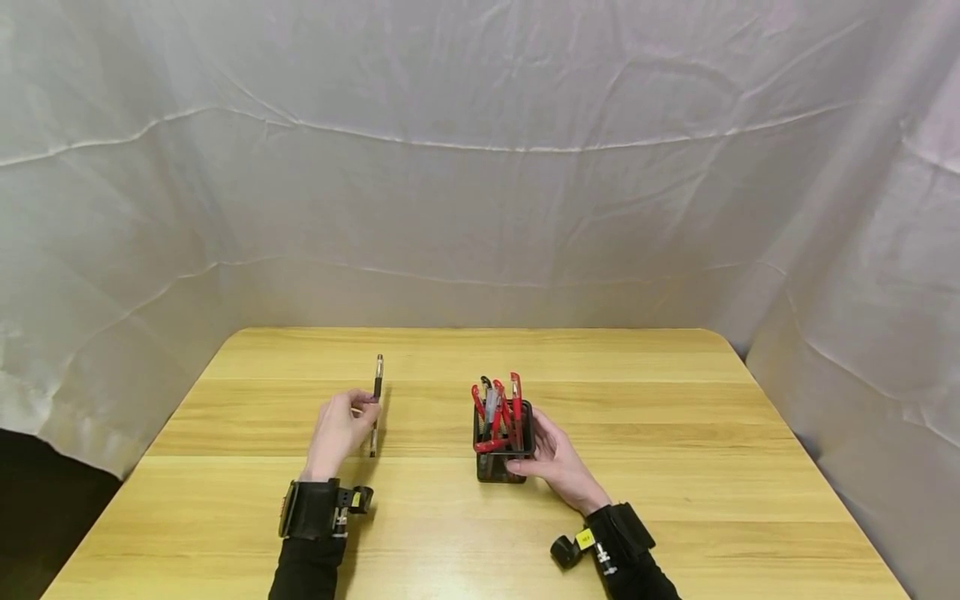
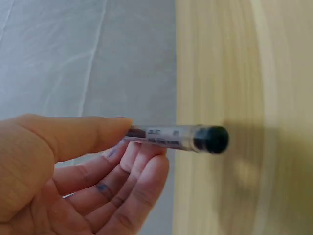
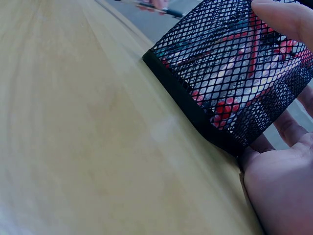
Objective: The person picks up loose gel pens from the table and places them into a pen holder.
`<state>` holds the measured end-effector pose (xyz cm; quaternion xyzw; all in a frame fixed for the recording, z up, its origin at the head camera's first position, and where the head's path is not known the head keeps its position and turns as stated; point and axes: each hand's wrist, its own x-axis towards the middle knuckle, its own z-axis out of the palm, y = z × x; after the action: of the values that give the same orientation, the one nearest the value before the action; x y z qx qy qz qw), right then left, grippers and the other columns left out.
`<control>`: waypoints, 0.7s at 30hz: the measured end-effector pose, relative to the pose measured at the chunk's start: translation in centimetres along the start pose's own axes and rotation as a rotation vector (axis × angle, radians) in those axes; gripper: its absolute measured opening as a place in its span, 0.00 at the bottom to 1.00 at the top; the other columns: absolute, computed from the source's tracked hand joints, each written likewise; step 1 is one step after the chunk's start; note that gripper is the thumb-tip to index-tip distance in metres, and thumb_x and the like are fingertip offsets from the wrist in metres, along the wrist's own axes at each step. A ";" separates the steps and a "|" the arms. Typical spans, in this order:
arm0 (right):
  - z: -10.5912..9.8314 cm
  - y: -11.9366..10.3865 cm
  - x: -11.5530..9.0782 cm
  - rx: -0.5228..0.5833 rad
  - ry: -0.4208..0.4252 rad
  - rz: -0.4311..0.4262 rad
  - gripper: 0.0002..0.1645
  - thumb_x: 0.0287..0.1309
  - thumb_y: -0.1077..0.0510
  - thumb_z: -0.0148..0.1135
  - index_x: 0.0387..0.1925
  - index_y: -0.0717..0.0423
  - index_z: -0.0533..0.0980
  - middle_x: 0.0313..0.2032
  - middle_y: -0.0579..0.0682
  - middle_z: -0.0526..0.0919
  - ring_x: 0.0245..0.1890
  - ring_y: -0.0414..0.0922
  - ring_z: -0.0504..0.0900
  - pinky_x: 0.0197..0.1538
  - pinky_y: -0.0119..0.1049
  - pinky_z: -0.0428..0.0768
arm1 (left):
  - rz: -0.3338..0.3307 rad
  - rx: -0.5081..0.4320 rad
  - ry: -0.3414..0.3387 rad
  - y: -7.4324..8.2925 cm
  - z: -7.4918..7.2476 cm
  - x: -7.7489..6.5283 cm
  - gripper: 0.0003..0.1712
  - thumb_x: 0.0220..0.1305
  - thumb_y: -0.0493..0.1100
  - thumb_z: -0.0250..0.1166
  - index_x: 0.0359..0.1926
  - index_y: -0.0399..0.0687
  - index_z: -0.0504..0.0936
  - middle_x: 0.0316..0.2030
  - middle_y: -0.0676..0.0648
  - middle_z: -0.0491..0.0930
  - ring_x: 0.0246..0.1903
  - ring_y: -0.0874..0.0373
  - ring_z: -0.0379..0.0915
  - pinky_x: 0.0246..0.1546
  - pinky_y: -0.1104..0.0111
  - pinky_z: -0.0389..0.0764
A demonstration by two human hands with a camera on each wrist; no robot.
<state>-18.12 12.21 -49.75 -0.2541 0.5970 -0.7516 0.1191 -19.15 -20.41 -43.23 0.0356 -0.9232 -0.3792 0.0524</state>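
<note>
My left hand [image 1: 343, 429] pinches a clear-barrelled pen [image 1: 378, 375] between thumb and fingers, a little above the table. In the left wrist view the pen [image 2: 168, 136] shows printed lettering and a dark end. To the right stands a black mesh pen holder [image 1: 501, 468], upright on the table, with several red pens [image 1: 517, 400] and a black-clipped one leaning in it. My right hand [image 1: 558, 467] grips the holder from its right side, thumb across the front. Through the mesh [image 3: 210, 73] in the right wrist view, the pens' lower ends show.
The light wooden table [image 1: 675, 433] spreads around both hands. Grey-white cloth [image 1: 480, 208] hangs behind it and at both sides. A black strap with a small camera sits on each wrist.
</note>
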 end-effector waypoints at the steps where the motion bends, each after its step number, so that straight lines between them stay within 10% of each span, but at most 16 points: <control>1: 0.0 0.0 0.0 0.001 -0.001 -0.002 0.51 0.42 0.69 0.65 0.66 0.57 0.50 0.66 0.55 0.56 0.65 0.42 0.58 0.64 0.25 0.59 | 0.011 -0.015 0.010 0.1 0.0 0.0 0.14 0.56 0.42 0.58 0.41 0.40 0.79 0.34 0.43 0.81 0.33 0.54 0.76 0.30 0.70 0.75; 21: -0.2 0.2 0.1 0.011 0.003 -0.001 0.51 0.41 0.69 0.66 0.66 0.57 0.50 0.65 0.55 0.57 0.65 0.42 0.59 0.63 0.25 0.60 | 0.226 -0.166 0.142 3.8 -1.0 -0.8 0.12 0.54 0.43 0.62 0.39 0.45 0.80 0.31 0.48 0.83 0.27 0.61 0.79 0.29 0.76 0.78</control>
<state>-18.31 12.24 -49.93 -0.2527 0.5929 -0.7552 0.1193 -18.33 -18.37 -39.91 -0.0464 -0.8807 -0.4425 0.1627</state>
